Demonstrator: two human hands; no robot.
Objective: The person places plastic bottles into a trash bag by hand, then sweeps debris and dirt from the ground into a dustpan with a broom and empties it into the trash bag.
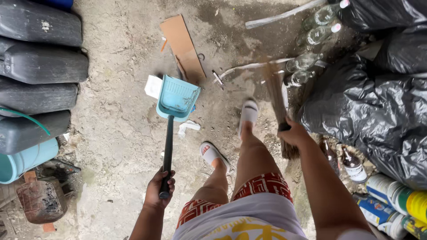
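Observation:
My left hand (159, 187) grips the black handle of a light blue dustpan (177, 98), whose pan rests on the concrete floor with white paper scraps (153, 86) beside it. My right hand (291, 132) holds a stick broom (276, 95), its bristles blurred and spread toward several clear glass bottles (311, 35) on the floor. My two feet in white slippers (248, 113) stand between dustpan and broom. A brown cardboard piece (183, 46) lies just beyond the dustpan.
Dark plastic jerrycans (40, 66) line the left edge, with a light blue bucket (24, 162) and rusty junk (42, 200) below them. Black rubbish bags (378, 106) fill the right side. Brown bottles (353, 166) and paint cans (396, 200) sit at lower right.

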